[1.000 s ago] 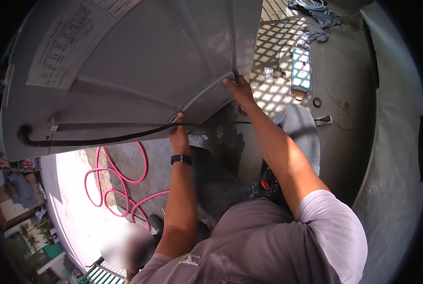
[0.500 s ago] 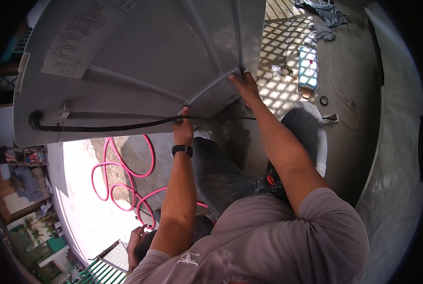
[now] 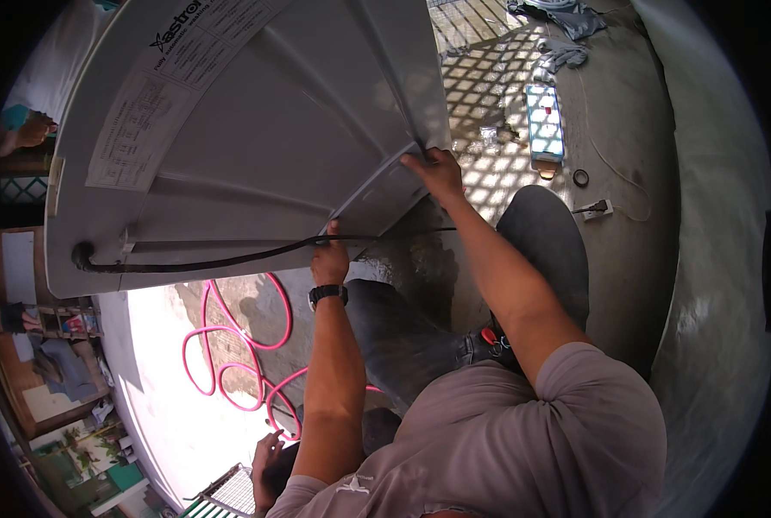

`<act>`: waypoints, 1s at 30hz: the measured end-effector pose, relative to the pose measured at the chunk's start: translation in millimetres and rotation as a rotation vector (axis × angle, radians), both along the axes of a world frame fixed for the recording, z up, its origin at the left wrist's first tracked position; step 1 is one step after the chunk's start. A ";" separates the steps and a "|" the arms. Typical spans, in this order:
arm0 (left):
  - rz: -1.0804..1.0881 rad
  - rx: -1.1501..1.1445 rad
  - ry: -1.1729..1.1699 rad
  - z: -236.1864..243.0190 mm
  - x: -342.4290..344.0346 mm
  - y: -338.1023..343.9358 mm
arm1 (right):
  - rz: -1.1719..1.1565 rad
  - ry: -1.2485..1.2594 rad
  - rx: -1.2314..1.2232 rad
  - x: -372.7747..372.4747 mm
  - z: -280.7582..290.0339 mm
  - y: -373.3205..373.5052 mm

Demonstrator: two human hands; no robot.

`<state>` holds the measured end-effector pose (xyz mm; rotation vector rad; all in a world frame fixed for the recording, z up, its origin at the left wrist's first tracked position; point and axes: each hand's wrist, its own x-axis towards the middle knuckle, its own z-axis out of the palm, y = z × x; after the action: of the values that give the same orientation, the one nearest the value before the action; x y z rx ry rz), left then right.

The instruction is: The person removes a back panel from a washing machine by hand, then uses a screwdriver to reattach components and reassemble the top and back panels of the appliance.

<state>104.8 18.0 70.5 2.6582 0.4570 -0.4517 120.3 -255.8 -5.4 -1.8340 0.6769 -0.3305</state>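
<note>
Two hands were on the big white dish panel (image 3: pixel 256 147) filling the upper left of the frame. Left hand (image 3: pixel 329 257) gripped its lower edge at frame centre, fingers curled shut around the rim right where the black cable (image 3: pixel 230 256) ran along that edge; black watch (image 3: pixel 327 294) on that wrist. Right hand (image 3: pixel 437 168) was clamped on the panel's right-hand corner, upper centre, fingers hooked over the rim next to a raised rib. Panel was held tilted, off the floor, cable coming out of a fitting at its left end. Judged state: panel lifted and held, not set down or fixed to anything visible; cable loose along the edge. Pink hose (image 3: pixel 230 354) coiled on the concrete floor (image 3: pixel 627 129) lower left. Small flat device (image 3: pixel 545 125), black ring (image 3: pixel 581 178) and a plug (image 3: pixel 599 208) lay on the floor upper right, well apart from both hands.
</note>
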 end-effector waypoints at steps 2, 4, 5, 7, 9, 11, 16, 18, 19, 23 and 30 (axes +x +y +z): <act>-0.037 0.053 -0.036 -10.2 1.0 8.7 | -0.006 0.027 -0.059 -1.6 5.6 0.5; -0.145 0.092 -0.027 -18.4 5.4 22.2 | 0.015 0.079 -0.107 -0.7 13.8 2.0; -0.195 0.113 -0.021 -21.7 7.5 26.7 | 0.010 0.074 -0.109 -1.8 18.9 6.0; -0.207 0.126 0.005 -16.9 7.3 24.3 | -0.098 0.036 0.048 -10.1 30.2 13.1; -0.172 0.116 0.020 -15.0 4.8 21.8 | -0.100 0.004 0.033 -10.5 26.1 10.7; -0.292 0.043 -0.068 -21.9 -2.3 21.4 | -0.111 -0.026 0.014 -11.1 6.6 2.9; -0.319 0.054 -0.440 -56.8 -15.6 39.6 | 0.034 -0.189 -0.139 -5.1 -15.3 -4.0; -0.267 0.147 -0.427 -62.7 -12.3 41.1 | 0.108 -0.165 -0.178 -0.1 -10.8 -8.9; -0.254 0.175 -0.397 -62.0 -13.0 36.7 | 0.172 -0.142 -0.221 0.1 -10.4 -14.6; -0.214 0.150 -0.374 -58.6 -17.6 31.1 | 0.298 -0.074 -0.242 5.2 -6.3 -30.5; -0.187 0.081 -0.352 -66.5 -17.1 28.2 | 0.313 -0.079 -0.541 3.4 -5.0 -30.5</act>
<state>87.7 46.3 4.1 2.7909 0.1229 -0.0122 123.7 -286.2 -10.4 -2.3868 0.2441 -0.4002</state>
